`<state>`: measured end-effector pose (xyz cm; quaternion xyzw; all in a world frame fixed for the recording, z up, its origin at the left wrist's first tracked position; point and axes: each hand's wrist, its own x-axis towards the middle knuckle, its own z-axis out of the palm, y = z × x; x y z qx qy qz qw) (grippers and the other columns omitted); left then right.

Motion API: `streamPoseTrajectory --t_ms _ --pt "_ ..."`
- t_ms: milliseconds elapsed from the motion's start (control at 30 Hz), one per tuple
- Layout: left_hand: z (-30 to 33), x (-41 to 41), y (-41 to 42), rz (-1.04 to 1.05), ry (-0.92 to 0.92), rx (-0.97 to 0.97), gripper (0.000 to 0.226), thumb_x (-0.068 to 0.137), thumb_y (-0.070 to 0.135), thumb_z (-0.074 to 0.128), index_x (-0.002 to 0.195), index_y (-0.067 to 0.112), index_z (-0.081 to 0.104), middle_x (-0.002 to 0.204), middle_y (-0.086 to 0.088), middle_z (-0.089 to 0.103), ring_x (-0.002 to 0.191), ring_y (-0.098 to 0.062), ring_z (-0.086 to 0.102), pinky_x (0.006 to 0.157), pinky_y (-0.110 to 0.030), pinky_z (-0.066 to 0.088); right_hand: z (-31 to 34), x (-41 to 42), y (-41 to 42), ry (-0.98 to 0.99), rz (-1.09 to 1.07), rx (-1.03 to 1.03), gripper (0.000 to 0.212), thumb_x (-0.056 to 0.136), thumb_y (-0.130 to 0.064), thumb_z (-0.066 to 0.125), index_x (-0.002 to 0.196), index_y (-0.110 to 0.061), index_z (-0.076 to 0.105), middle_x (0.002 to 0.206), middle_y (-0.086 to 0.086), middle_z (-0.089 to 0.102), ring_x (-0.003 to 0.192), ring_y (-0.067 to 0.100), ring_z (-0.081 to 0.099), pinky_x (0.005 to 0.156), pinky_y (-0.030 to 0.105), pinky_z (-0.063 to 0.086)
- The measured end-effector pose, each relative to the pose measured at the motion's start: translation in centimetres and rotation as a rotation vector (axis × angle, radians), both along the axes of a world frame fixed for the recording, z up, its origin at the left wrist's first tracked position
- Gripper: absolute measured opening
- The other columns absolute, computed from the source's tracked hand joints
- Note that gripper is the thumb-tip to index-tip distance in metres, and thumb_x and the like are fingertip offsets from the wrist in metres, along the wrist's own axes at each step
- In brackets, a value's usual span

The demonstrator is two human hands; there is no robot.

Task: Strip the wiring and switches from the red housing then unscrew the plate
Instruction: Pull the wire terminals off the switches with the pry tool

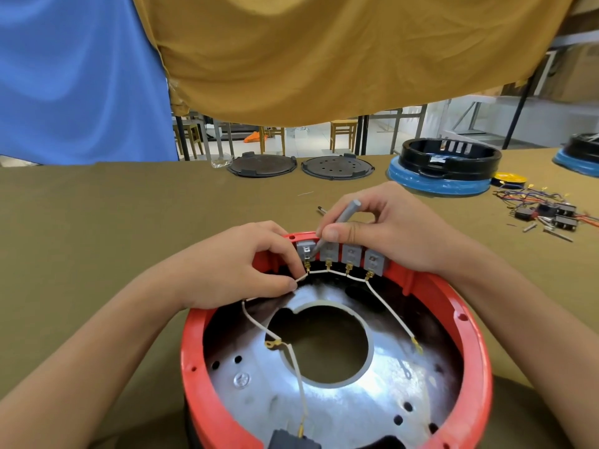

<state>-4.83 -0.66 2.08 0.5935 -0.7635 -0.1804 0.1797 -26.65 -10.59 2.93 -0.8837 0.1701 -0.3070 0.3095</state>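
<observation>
Head view looks down into the round red plastic housing (479,345), which lies open side up on the olive-covered table (97,222), with the shiny round metal plate (324,403) seated inside it. Four grey block switches (343,257) sit in a row on the housing's far wall, linked by a thin white wire (324,273) with brass terminals. The left hand (233,270) pinches this wire just below the leftmost switch, while the right hand (389,234) grips a slim grey metal tool (337,226), its tip pressed at that same switch. The tip sits very near the left fingertips, so a slip off the switch could likely jab them or gouge the housing wall. Pulling on the wire itself instead of its brass terminal might tear the wire from its crimp. Since neither hand steadies the housing, a hard pry could shift it on the cloth.
</observation>
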Motion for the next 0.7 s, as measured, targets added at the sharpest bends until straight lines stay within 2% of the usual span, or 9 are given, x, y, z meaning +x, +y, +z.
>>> streamPoseTrajectory --t_ms 167,267,367,533,700 --pt "-0.03 0.03 -0.06 -0.01 -0.002 -0.01 0.01 0.086 0.038 0.074 0.091 0.046 0.072 0.111 0.028 0.053 0.104 0.007 0.054 0.099 -0.026 0.042 -0.06 0.34 -0.14 -0.008 -0.033 0.039 0.013 0.09 -0.018 0.068 0.089 -0.007 0.076 0.098 0.004 0.074 0.094 0.016 0.068 0.086 0.023 0.052" --pt "-0.04 0.01 -0.12 -0.006 0.0 -0.014 0.011 0.086 0.037 0.073 0.09 0.046 0.072 0.111 0.027 0.054 0.104 0.007 0.055 0.099 -0.026 0.042 0.09 0.55 -0.14 0.015 -0.059 0.104 0.017 0.094 -0.021 0.065 0.089 -0.008 0.075 0.092 0.005 0.076 0.089 0.02 0.07 0.087 0.035 0.054" --pt "-0.08 0.01 -0.16 -0.004 0.004 -0.015 0.011 0.086 0.036 0.073 0.091 0.046 0.072 0.112 0.027 0.054 0.104 0.007 0.055 0.099 -0.027 0.042 0.32 0.75 -0.27 0.039 -0.086 0.114 0.019 0.095 -0.026 0.063 0.088 -0.012 0.075 0.088 0.001 0.076 0.087 0.018 0.07 0.088 0.036 0.054" --pt "-0.17 0.07 -0.22 -0.003 -0.003 -0.01 0.011 0.086 0.038 0.072 0.091 0.047 0.071 0.112 0.027 0.054 0.104 0.005 0.055 0.099 -0.027 0.043 0.1 0.81 -0.07 -0.001 -0.085 0.137 0.022 0.095 -0.027 0.062 0.088 -0.01 0.074 0.086 0.006 0.075 0.086 0.024 0.07 0.086 0.04 0.054" --pt "0.02 -0.03 -0.13 -0.001 -0.012 0.007 0.009 0.086 0.04 0.072 0.092 0.047 0.07 0.113 0.029 0.052 0.102 0.004 0.056 0.097 -0.027 0.044 -0.28 0.57 0.1 -0.055 -0.049 0.14 0.019 0.093 -0.019 0.066 0.092 -0.001 0.072 0.088 0.012 0.074 0.085 0.028 0.069 0.08 0.034 0.054"
